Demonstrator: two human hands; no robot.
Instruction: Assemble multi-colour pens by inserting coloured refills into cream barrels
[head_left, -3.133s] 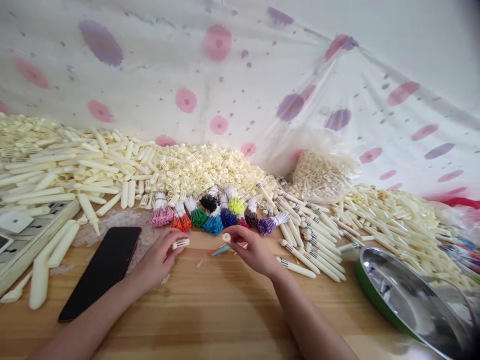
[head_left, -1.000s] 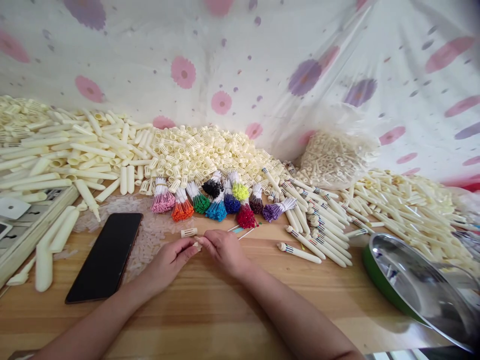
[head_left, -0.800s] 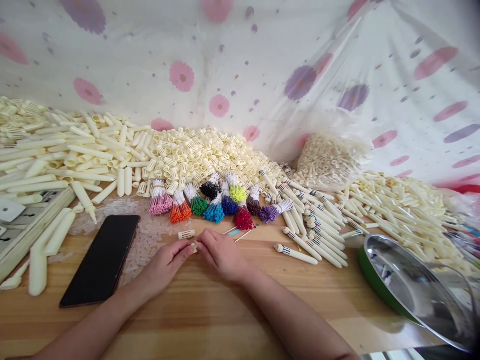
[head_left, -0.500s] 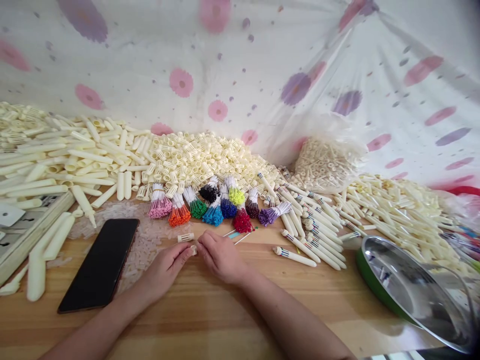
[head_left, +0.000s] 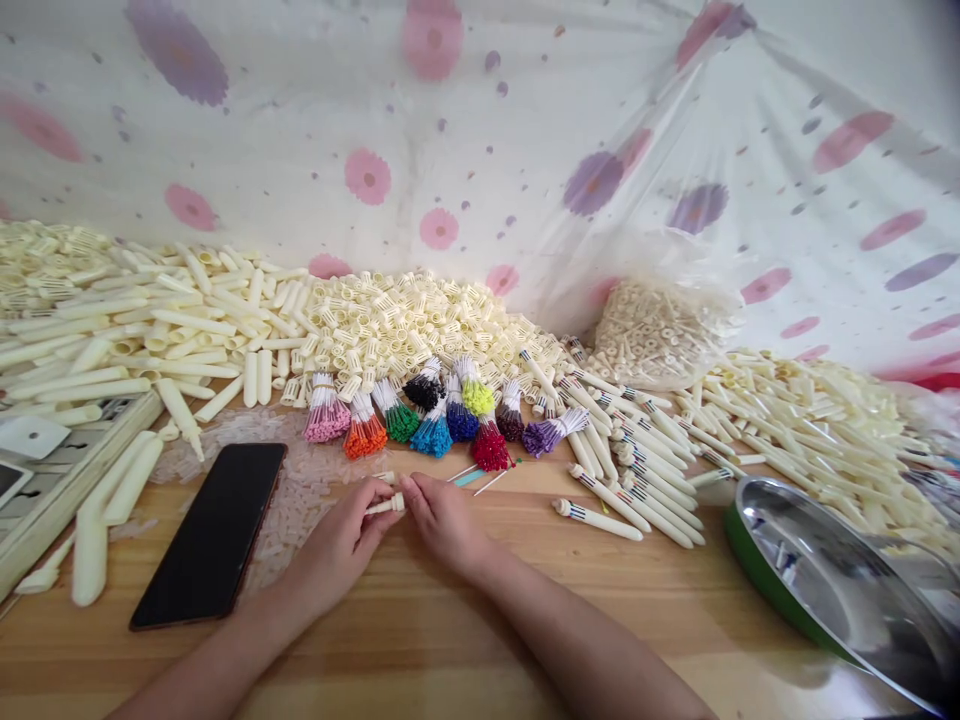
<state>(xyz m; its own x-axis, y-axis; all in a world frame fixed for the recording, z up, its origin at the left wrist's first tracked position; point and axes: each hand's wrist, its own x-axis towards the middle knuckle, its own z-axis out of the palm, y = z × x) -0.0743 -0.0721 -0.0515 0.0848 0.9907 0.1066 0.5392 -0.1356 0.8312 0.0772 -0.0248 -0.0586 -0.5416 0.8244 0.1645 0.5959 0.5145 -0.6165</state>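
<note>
My left hand (head_left: 341, 545) and my right hand (head_left: 444, 517) meet over the wooden table (head_left: 420, 640). Together they pinch a small cream plastic pen part (head_left: 387, 505) between their fingertips. A second short cream part lies just behind the left fingers, partly hidden. Right behind the hands stand bundles of coloured pen refills (head_left: 431, 425): pink, orange, green, blue, black, yellow, red, purple. A few loose refills (head_left: 480, 478) lie by my right hand.
A black phone (head_left: 212, 530) lies left of my left hand. Heaps of cream pen barrels (head_left: 142, 335) and small slotted parts (head_left: 405, 325) fill the back. Assembled pens (head_left: 622, 470) lie to the right, a bag of rings (head_left: 656, 335) behind them. A green-rimmed metal bowl (head_left: 825, 580) sits at the right edge.
My hands came together from apart, closer to me, and now hold one small cream part between them. In the last half second the part turned sideways between the fingertips.
</note>
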